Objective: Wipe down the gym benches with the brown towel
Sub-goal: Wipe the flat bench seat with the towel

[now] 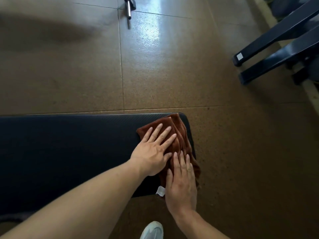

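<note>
A black padded gym bench point(69, 149) runs across the lower left of the head view and ends at the right near the middle. The brown towel point(179, 135) lies crumpled over that right end, with a white tag at its near edge. My left hand point(153, 150) presses flat on the towel with its fingers spread and straight. My right hand point(181, 185) lies flat on the towel's near part, fingers straight, right beside the left hand. Part of the towel hangs over the bench's right edge.
Brown speckled floor tiles point(86, 69) surround the bench. Dark metal frame legs point(276, 54) of other equipment stand at the upper right. A metal bar with a black foot point(129, 7) shows at the top centre. A white shoe point(152, 230) is at the bottom.
</note>
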Available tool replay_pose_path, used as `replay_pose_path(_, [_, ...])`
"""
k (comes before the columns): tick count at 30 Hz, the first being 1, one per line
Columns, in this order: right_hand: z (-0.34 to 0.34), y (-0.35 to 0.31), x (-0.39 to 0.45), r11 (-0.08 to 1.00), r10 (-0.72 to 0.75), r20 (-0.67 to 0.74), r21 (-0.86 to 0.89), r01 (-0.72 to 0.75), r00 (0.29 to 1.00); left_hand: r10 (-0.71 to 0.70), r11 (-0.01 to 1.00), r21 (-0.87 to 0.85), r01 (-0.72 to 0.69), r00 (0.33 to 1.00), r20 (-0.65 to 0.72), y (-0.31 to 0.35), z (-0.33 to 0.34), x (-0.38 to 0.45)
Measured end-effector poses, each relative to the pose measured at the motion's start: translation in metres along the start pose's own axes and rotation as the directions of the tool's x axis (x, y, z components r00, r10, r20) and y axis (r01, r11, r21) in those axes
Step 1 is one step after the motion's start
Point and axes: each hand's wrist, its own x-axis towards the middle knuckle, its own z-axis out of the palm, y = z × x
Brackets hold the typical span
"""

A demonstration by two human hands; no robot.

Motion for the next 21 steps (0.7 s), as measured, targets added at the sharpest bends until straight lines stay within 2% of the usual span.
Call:
replay_pose_path(5, [0.021, -0.075, -0.028, 0.996, -0.093, 0.069, -0.001, 0.094, 0.993, -0.038, 0.998, -0.043, 0.038, 0.999, 0.004, -0.062, 0.006, -0.071])
replay_pose_path(12, [0.092, -0.275, -0.084, 0.955, -0.295, 0.076, 0.055, 0.291, 0.953, -0.224, 0.973, -0.068, 0.223, 0.974, -0.019, -0.232, 0.01, -0.242])
replay_pose_path(18, [0.145, -0.455, -0.14, 0.87, -0.492, 0.174, 0.123, 0.477, 0.853, -0.414, 0.907, -0.084, 0.414, 0.91, 0.008, -0.375, 0.013, -0.404])
replay_pose_path(21, [0.163, -0.526, -0.156, 0.8, -0.6, 0.212, 0.171, 0.575, 0.771, -0.504, 0.858, -0.084, 0.507, 0.862, 0.055, -0.43, 0.016, -0.469])
